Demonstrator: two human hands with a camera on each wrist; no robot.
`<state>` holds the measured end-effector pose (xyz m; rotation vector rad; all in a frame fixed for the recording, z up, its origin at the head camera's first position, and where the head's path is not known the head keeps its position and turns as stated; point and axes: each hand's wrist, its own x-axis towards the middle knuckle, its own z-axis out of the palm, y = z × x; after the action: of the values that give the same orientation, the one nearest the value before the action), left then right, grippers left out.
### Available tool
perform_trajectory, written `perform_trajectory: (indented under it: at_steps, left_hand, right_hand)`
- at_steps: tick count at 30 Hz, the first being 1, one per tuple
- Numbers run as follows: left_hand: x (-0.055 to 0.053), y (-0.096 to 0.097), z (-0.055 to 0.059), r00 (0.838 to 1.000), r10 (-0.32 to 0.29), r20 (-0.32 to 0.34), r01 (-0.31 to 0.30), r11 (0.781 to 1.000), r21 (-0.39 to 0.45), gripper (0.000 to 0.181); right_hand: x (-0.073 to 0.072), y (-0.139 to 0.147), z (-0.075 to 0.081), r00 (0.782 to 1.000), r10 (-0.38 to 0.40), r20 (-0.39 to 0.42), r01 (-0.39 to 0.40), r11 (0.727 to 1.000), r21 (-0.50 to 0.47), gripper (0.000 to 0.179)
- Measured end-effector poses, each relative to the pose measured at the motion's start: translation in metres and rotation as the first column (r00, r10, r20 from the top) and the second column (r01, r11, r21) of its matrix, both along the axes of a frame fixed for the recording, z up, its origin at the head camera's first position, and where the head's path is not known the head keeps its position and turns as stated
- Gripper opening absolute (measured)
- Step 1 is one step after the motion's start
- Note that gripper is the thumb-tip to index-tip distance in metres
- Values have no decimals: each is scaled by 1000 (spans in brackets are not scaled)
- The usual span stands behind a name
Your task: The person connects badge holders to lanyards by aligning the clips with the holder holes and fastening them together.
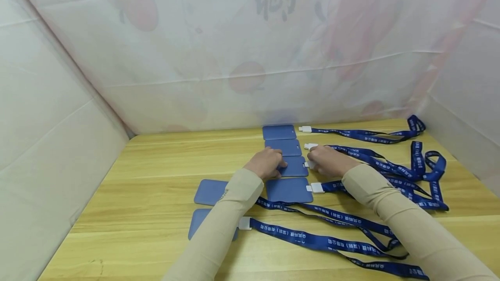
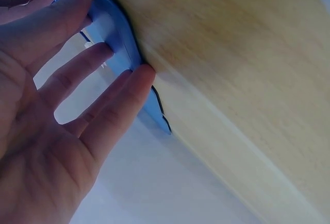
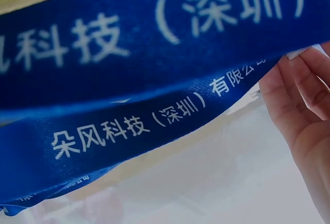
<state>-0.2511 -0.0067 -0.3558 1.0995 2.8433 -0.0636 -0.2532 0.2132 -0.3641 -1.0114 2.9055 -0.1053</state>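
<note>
My left hand [image 1: 267, 162] rests on a blue card holder [image 1: 296, 167] in the right-hand column, fingers spread and touching it. Seen from the left wrist, the thumb presses the holder near its edge while other fingertips [image 2: 142, 77] lie against neighbouring blue holders. My right hand [image 1: 330, 160] pinches the white clip [image 1: 309, 165] of a dark blue lanyard right at that holder's slotted end. In the right wrist view, the lanyard [image 3: 129, 128] with white lettering runs away from the fingers, which partly hide the clip.
Two more holders behind, one with a white clip [image 1: 310, 145] beside it. Nearer me, a holder [image 1: 288, 190] meets its lanyard clip [image 1: 317, 187]. Further left lie two holders [image 1: 210, 191], partly behind my left sleeve. Lanyards [image 1: 312, 240] spread rightward over the wooden table [image 1: 148, 185]; white cloth [image 1: 187, 47] encloses it.
</note>
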Motion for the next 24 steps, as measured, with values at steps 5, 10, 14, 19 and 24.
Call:
perform_trajectory:
  at_steps: [5,10,14,19,24]
  left_hand:
    - [2,0,2,1000,6,5,-6,1000,1,42]
    - [2,0,3,1000,11,8,-11,1000,-2,43]
    - [1,-2,4,1000,20,15,-20,1000,-3,42]
    - [2,-2,5,999,26,25,-26,1000,0,42]
    - [2,-2,5,1000,24,12,-24,1000,-8,42]
  right_hand:
    - [1,0,1,1000,-2,3,2,1000,-1,14]
    - [2,-2,2,1000,-1,3,1,1000,1,15]
    - [2,-3,3,1000,13,-1,-13,1000,6,14]
    - [1,-4,4,1000,23,3,-23,1000,12,13]
    - [0,-4,4,1000,19,13,-19,1000,23,14]
